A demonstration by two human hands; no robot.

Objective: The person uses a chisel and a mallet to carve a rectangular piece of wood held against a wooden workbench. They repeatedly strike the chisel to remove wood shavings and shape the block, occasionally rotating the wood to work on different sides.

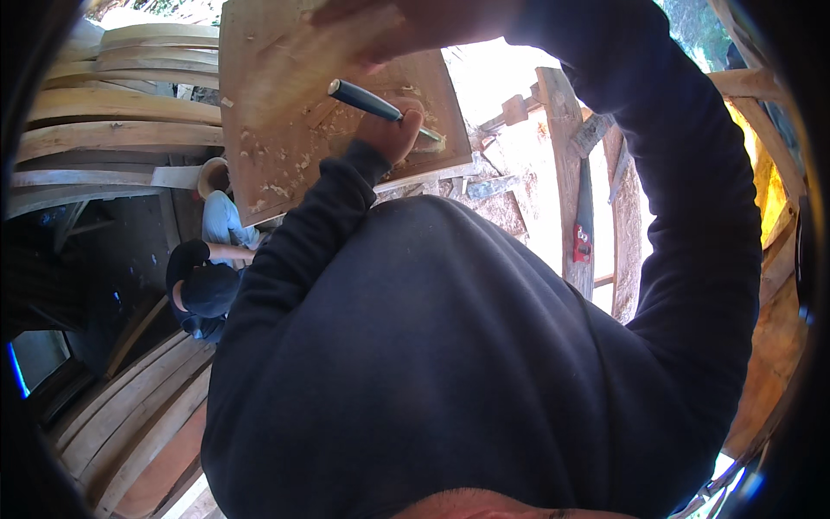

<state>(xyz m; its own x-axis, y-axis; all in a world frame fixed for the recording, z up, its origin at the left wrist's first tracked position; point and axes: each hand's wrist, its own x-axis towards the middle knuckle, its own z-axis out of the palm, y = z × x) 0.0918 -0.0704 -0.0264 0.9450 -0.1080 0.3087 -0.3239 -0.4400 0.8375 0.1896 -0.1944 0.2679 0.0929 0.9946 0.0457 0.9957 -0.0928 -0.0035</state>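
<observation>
My left hand (393, 137) is wrapped around a chisel (367, 100) that has a dark handle with a pale metal end cap. Its lower end pokes out of the fist toward the near right part of a brown wooden board (285, 169). Pale shavings (275, 190) and chips lie scattered over that board, and faint carved lines show near its middle. From the right, my right arm arches over the board's far side. My right hand (445, 19) is smeared by motion above the wood, so its fingers cannot be read.
Long curved planks (121, 108) are stacked at the left. Below them a person in a dark cap (210, 290) and light trousers bends close to my left arm. More planks (143, 415) lie lower left. Upright timbers (566, 173) stand at the right, with a small red object (582, 244) on one.
</observation>
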